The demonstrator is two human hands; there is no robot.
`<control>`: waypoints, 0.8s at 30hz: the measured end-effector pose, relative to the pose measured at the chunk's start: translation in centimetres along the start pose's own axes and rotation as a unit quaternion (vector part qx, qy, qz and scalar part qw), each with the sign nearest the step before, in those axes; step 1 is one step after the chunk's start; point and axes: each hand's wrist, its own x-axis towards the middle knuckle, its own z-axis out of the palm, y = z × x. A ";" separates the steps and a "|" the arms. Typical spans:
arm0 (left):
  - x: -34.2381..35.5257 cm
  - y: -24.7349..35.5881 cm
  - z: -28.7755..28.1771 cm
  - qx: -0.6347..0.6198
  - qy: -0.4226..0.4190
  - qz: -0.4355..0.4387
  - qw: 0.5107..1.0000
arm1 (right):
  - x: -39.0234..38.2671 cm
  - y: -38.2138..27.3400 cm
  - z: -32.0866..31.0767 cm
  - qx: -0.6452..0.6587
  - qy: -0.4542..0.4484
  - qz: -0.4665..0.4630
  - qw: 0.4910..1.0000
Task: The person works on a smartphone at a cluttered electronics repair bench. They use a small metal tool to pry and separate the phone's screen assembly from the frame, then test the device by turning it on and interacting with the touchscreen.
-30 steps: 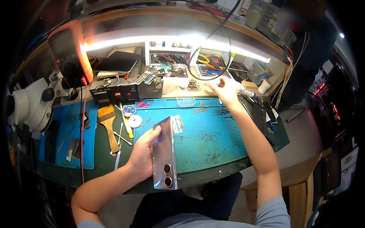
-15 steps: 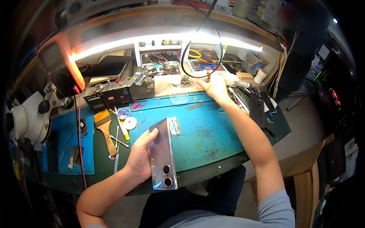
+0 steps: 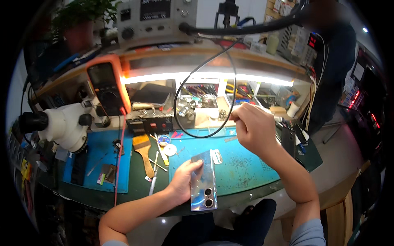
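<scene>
My left hand [image 3: 180, 182] grips a shiny silver-blue smartphone [image 3: 203, 176], back side up with its camera lenses at the near end. The thumb lies across the phone's back. My right hand [image 3: 255, 128] is raised over the far right of the blue work mat [image 3: 234, 174], its fingers curled together. Whatever its fingertips may hold is hidden. A loop of thin black cable [image 3: 175, 102] hangs in view and passes close to those fingertips; whether they touch cannot be told. Beyond the phone, a razor blade [image 3: 217, 156] lies on the mat.
Left of the mat lie a wooden-handled brush [image 3: 144, 158], cotton swabs [image 3: 161, 165] and a white spool [image 3: 170, 149]. A white microscope [image 3: 61, 127] and an orange multimeter [image 3: 107, 84] stand farther left. Trays of tools [image 3: 242, 90] sit under the light strip. A person [image 3: 334, 65] stands at right.
My right hand has drawn back from the parts near the trays and risen, with its fingers curled. My left hand still grips the phone. The whole view has tilted upward.
</scene>
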 end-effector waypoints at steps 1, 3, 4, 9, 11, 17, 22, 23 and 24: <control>-0.3 0.3 0.1 -0.009 -0.011 -0.002 1.000 | 2.0 -1.4 -1.4 -0.034 -0.145 0.108 0.983; -0.6 0.5 -0.4 -0.003 -0.020 0.001 1.000 | 4.8 -2.8 -3.2 -0.189 -0.266 0.128 0.936; -0.6 0.4 -0.3 -0.006 -0.018 0.008 1.000 | 5.9 -3.6 -4.0 -0.176 -0.217 0.104 0.955; -0.4 0.5 -0.1 -0.008 -0.020 -0.020 1.000 | 11.8 -6.3 -2.1 -0.082 0.008 -0.048 0.995; 1.2 -0.7 0.1 -0.008 -0.023 -0.025 0.999 | 14.6 -4.3 0.8 -0.110 0.042 -0.161 0.980; 0.7 -0.1 -1.1 -0.018 -0.021 -0.004 1.000 | 18.6 -4.6 6.9 -0.115 0.052 -0.156 0.980; 0.9 -0.4 -1.0 -0.021 -0.035 -0.012 0.999 | 20.5 -5.0 9.2 -0.146 0.056 -0.171 0.973; 0.9 -0.5 -0.9 -0.028 -0.042 -0.008 0.999 | 20.7 -4.9 9.5 -0.156 0.040 -0.169 0.972; 0.8 -0.5 -0.9 -0.035 -0.047 -0.004 0.998 | 20.9 -4.9 9.6 -0.166 0.023 -0.166 0.972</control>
